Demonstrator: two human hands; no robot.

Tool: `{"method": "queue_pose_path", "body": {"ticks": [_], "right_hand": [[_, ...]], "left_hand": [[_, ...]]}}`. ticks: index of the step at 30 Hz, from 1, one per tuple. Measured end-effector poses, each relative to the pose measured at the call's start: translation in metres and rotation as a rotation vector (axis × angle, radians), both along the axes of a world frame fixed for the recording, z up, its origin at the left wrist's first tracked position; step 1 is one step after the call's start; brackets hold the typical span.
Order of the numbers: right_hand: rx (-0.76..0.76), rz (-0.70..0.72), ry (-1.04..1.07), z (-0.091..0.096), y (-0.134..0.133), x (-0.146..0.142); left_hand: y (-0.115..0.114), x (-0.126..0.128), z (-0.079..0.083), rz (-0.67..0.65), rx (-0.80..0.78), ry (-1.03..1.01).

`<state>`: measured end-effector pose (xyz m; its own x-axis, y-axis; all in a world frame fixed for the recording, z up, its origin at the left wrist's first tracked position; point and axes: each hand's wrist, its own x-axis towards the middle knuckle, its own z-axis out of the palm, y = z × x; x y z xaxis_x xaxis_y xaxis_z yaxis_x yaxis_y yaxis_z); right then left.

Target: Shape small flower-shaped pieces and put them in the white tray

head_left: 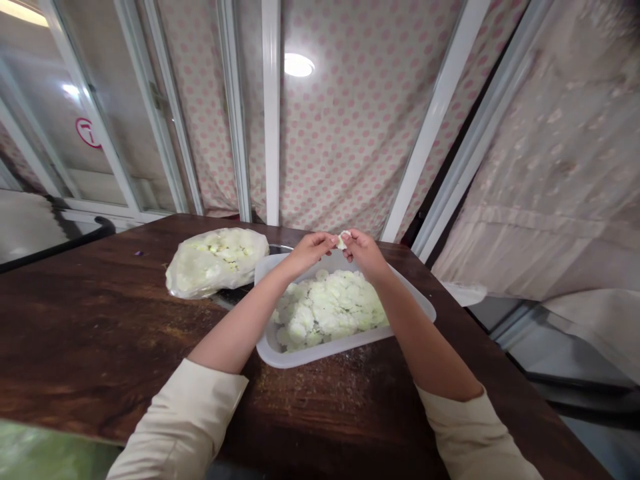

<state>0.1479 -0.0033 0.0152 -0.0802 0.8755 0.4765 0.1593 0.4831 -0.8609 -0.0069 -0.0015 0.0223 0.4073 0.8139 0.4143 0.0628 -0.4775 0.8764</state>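
Above the far side of a white plastic tub (300,360), my two hands meet fingertip to fingertip. A small white flower head (343,240) is pinched between them. My right hand (365,255) closes thumb and fingers on its right side. From the left, my left hand (313,252) is closed with its fingertips against the same flower head. Below, the tub holds a heap of similar white, greenish-tinged flower heads (335,303), and my forearms pass over its sides.
Left of the tub, a clear plastic bag (185,270) of pale flower heads lies on a dark tray (233,297). Both stand on a dark brown wooden table (110,320) with scattered crumbs. Behind are white-framed windows with a pink-dotted curtain (350,147). A chair (85,233) stands at left.
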Motion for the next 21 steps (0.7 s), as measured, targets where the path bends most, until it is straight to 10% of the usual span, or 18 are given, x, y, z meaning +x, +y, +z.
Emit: {"method": "queue_pose_path", "body": {"ticks": [15, 21], "right_hand": [[-0.096, 0.087, 0.031, 0.006, -0.012, -0.004], [-0.112, 0.128, 0.027, 0.006, -0.010, -0.003]], "left_hand": [[-0.003, 0.000, 0.001, -0.126, -0.015, 0.022], [0.006, -0.001, -0.003, 0.140, -0.021, -0.050]]}}
